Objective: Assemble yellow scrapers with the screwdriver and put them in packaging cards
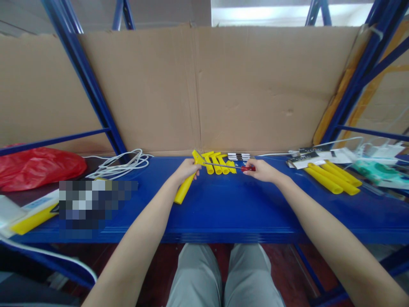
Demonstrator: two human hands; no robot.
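Note:
My left hand (185,170) is wrapped round a yellow plastic handle (182,192), a tube with a flat angled head, tilted above the blue shelf. My right hand (263,170) grips a screwdriver (248,169) by its red handle. Its long metal shaft points left, with the tip at the yellow head; whether it sits in a screw is too small to tell. Just behind lie several similar yellow handles (217,169) in a row. Beside them are small yellow parts (230,166) and a stack of black-and-white strips (238,157).
On the right are yellow tubes (332,179), white packets (306,160) and a green-and-white package (377,170). To the left sit a coiled white cable (128,164), a red plastic bag (41,166) and a blurred-out patch. A cardboard wall (249,89) stands behind the blue shelf (230,209).

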